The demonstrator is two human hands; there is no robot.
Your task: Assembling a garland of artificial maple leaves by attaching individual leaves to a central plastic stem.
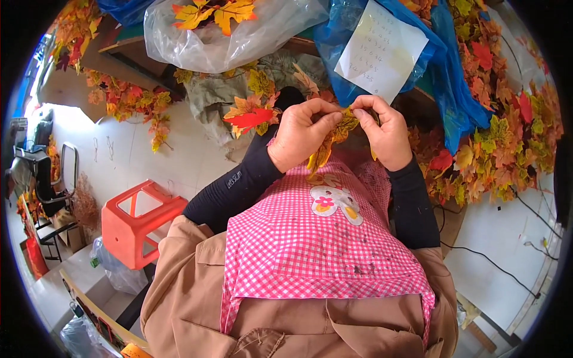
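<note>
Both hands meet above my lap, over a pink checked apron. Between them hangs a yellow-green artificial maple leaf. My left hand pinches the leaf's top between thumb and forefinger. My right hand is closed in a pinch at the same spot, its fingertips almost touching the left ones. Whatever stem or tip sits between the fingertips is too small to make out. Just left of my left hand lies a cluster of red and orange artificial leaves.
Ahead are a clear plastic bag with leaves on it, a blue plastic bag and a handwritten paper sheet. Leaf garlands pile up at right. A red plastic stool stands at left; black cables cross the right floor.
</note>
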